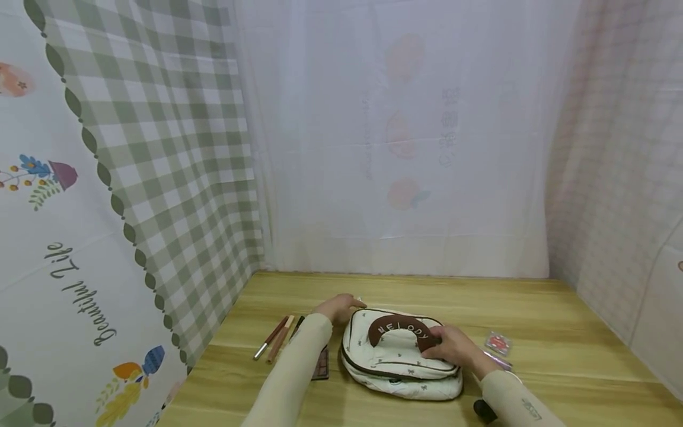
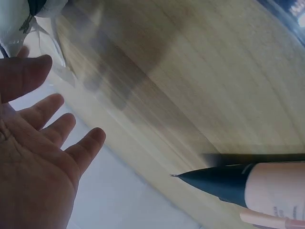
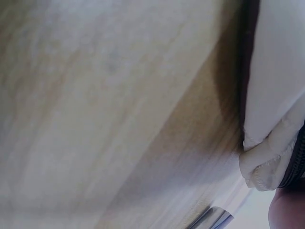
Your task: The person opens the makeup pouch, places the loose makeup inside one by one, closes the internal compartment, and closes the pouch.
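A white quilted cosmetic bag (image 1: 395,373) with small bow prints, dark zipper trim and a brown handle (image 1: 395,323) lettered MELODY lies on the table. My left hand (image 1: 338,307) is at its far left corner; in the left wrist view that hand (image 2: 38,157) has its fingers spread, the thumb near the bag's edge (image 2: 14,28) and a clear strip (image 2: 50,47). My right hand (image 1: 453,347) grips the bag by the handle's right end. In the right wrist view only a fingertip (image 3: 288,210) shows, against the zipper (image 3: 295,162).
Left of the bag lie slim makeup sticks (image 1: 277,338) and a dark palette (image 1: 321,366), partly behind my left sleeve. To the right are a small clear case with red (image 1: 498,343), a shiny tube (image 1: 498,360) and a black item (image 1: 484,410) under my forearm. Curtains border the table.
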`<state>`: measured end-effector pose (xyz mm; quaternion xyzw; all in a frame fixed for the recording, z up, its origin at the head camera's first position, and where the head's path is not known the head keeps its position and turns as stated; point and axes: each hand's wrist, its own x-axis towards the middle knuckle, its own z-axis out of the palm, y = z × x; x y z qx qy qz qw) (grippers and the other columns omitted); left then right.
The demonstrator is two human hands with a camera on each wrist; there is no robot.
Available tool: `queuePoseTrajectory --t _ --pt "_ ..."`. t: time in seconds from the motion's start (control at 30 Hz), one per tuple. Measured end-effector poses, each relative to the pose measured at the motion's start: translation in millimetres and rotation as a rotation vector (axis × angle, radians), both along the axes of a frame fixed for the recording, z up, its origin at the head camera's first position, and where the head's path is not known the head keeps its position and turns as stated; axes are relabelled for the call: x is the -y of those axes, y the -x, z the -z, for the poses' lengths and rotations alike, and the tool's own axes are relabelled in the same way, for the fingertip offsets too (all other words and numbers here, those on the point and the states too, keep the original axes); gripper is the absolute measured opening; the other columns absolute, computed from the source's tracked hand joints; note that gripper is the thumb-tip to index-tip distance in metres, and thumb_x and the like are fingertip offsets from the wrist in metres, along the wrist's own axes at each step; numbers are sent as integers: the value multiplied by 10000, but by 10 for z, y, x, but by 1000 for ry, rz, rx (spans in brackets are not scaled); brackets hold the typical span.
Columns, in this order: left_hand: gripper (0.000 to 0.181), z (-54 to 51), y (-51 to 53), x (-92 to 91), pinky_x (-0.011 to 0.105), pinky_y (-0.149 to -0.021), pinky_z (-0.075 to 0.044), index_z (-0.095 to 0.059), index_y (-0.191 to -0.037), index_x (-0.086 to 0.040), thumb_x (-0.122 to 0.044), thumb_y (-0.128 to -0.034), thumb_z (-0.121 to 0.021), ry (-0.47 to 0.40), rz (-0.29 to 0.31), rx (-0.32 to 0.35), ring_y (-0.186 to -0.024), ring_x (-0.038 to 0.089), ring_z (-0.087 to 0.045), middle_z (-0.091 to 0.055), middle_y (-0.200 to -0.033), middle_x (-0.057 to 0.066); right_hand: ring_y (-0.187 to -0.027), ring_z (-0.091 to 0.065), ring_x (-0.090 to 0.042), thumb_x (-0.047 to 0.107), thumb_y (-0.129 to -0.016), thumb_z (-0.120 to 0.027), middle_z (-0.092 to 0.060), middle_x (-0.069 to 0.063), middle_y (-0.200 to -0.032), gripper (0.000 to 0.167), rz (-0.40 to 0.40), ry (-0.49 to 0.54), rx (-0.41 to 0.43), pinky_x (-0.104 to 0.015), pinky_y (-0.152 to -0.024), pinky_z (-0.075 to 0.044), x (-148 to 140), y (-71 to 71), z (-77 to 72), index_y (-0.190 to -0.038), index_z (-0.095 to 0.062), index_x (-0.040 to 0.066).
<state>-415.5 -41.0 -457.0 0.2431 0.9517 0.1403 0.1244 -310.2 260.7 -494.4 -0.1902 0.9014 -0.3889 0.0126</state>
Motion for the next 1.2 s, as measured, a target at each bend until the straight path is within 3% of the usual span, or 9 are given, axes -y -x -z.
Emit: queuePoseTrajectory --t 0.17,0.27,0.4,0.53,0.73,0.97,1.07,1.2 --pt "628 61 35 -28 328 -886 -417 -627 -1363 -274 127 -935 -401 -22 -45 57 -1363 254 -435 -519 -1448 63 -735 -567 -150 168 -748 -843 -671 27 -796 249 6 1 5 -300 -692 -449 2 4 12 -928 -707 63" --pt "596 94 53 -34 294 -932 -428 -642 -1347 -237 123 -928 -418 -21 -72 63 -1329 237 -476 -577 -1387 31 -742 -570 -150 174 -748 -843 -673 29 -801 254 3 -1 5 -299 -699 -451 9 3 7 -931 -706 62" --pt "538 118 79 -29 356 -1083 -376 -647 -1343 -196 88 -939 -432 10 -12 -4 -1347 268 -452 -543 -1419 85 -742 -568 -155 162 -753 -839 -671 21 -804 253 1 5 7 -295 -694 -451 12 0 -14 -934 -701 51" --pt "483 128 83 -5 415 -1135 -304 -664 -1319 -162 60 -950 -446 7 18 -34 -1390 321 -382 -454 -1480 155 -737 -557 -148 169 -754 -840 -664 23 -796 252 4 -4 4 -290 -684 -443 12 -1 -26 -933 -701 58" --pt "403 196 106 38 422 -1053 -399 -735 -1204 -148 21 -905 -524 -9 3 -92 -1265 332 -478 -558 -1311 136 -732 -557 -141 173 -755 -842 -663 26 -793 251 6 -4 6 -289 -680 -445 -6 7 -10 -929 -701 61" --pt "324 273 116 64 435 -1055 -404 -749 -1169 -107 2 -935 -553 -73 36 -141 -1263 348 -506 -593 -1316 158 -738 -564 -154 170 -758 -841 -668 16 -803 267 10 -4 5 -298 -682 -450 -12 10 -28 -949 -701 47" --pt "304 290 115 71 402 -1018 -433 -764 -1139 -127 -7 -940 -569 -51 50 -201 -1201 305 -546 -631 -1242 118 -738 -564 -158 173 -763 -837 -670 12 -806 264 13 -8 17 -304 -681 -450 -4 12 -43 -950 -703 44" --pt "259 286 86 80 388 -970 -444 -775 -1117 -172 -69 -961 -595 -33 11 -253 -1155 266 -539 -624 -1191 62 -731 -560 -161 188 -764 -838 -667 8 -800 261 37 -25 43 -329 -683 -449 12 20 -61 -940 -707 47"
